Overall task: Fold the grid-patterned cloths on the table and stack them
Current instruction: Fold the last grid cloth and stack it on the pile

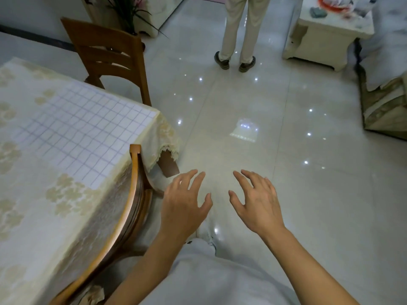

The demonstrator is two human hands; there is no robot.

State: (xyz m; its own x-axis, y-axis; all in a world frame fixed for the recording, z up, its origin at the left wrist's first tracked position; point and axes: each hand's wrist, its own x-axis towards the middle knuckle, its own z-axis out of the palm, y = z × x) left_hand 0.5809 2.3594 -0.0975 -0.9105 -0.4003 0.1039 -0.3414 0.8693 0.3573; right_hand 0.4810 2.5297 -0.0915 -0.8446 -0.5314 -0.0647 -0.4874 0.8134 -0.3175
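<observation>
Cloth [83, 130] with grid lines lay flat on the table [33, 216], well left of both hands, left [184, 205] and right [257, 205], which hovered apart, fingers spread, holding nothing.

White grid-patterned cloth [86, 130] (thin purple lines), spread flat, on table's [33, 216] near corner

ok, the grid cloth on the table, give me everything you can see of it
The grid cloth is white with thin purple-grey lines, seemingly thin fabric. It lies spread flat, apparently unfolded, on the cream floral tablecloth, set at an angle, one corner at the edge where that tablecloth drapes down. Slight ripples bend the lines. Nothing rests on it; the left hand and right hand are open over the floor, not touching it.
</observation>
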